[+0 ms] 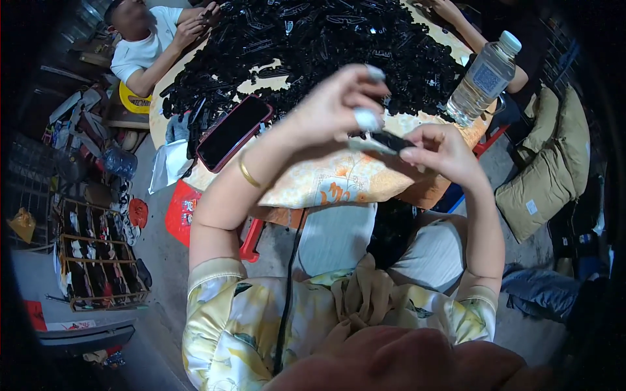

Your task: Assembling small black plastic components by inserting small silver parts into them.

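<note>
My right hand (pixel 447 156) is closed on a small, long black part (pixel 391 141), pinched between thumb and fingers above the near edge of the table. The part looks like plastic; its exact kind cannot be made out. Just left of it, my left hand (pixel 342 104) is raised and slightly blurred, its thumb and forefinger apart, with white coverings on their tips. No object shows between them. The left thumb is close to the end of the black part. Beyond both hands spreads a big heap of similar black pieces (pixel 313 45).
The round table has a patterned cloth (pixel 293 182). A phone (pixel 235 133) lies left of my left hand; a clear bottle (pixel 486 81) with a pale cap stands at the right. Another person (pixel 147 49) works at far left, and someone's arm (pixel 463 26) reaches in at far right.
</note>
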### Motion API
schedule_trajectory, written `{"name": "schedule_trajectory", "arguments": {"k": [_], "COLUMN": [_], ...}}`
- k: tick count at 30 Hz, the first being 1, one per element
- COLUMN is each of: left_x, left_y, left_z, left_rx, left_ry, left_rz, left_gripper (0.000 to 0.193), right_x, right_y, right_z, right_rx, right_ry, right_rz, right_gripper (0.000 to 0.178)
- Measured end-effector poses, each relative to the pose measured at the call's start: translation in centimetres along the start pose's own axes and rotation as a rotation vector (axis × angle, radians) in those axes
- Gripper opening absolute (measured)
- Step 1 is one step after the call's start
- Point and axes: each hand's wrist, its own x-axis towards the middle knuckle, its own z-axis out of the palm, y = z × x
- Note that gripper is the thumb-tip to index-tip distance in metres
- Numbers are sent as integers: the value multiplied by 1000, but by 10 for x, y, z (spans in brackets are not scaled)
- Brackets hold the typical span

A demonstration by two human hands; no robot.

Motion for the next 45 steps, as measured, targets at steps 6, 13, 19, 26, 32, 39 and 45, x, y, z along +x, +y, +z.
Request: {"name": "schedule_trajectory", "arguments": {"k": [6, 13, 19, 26, 32, 39, 45], "left_x": [13, 24, 3, 7, -3, -3, -6], "left_y": [-49, -58, -26, -10, -15, -16, -22], "left_z": [-156, -154, -131, -37, 5, 14, 12], "left_rx": [1341, 1476, 1290, 296, 261, 278, -128], "left_ry": [522, 310, 607, 128, 15, 71, 76], "left_rz": [-166, -587, -137, -42, -81, -133, -156], "left_gripper": [36, 29, 30, 30, 27, 29, 32], "right_x": [-9, 31, 38, 20, 18, 17, 17], "right_y": [-1, 16, 25, 2, -4, 1, 1], "right_z": [-9, 31, 28, 18, 31, 33, 39], "right_rx": [-419, -787, -855, -496, -583, -750, -582], "right_ry": [-223, 409, 529, 700, 628, 622, 664], "right_rz": [-307, -557, -580, -872, -1042, -1050, -938], "right_gripper": [25, 24, 16, 12, 20, 26, 22]}}
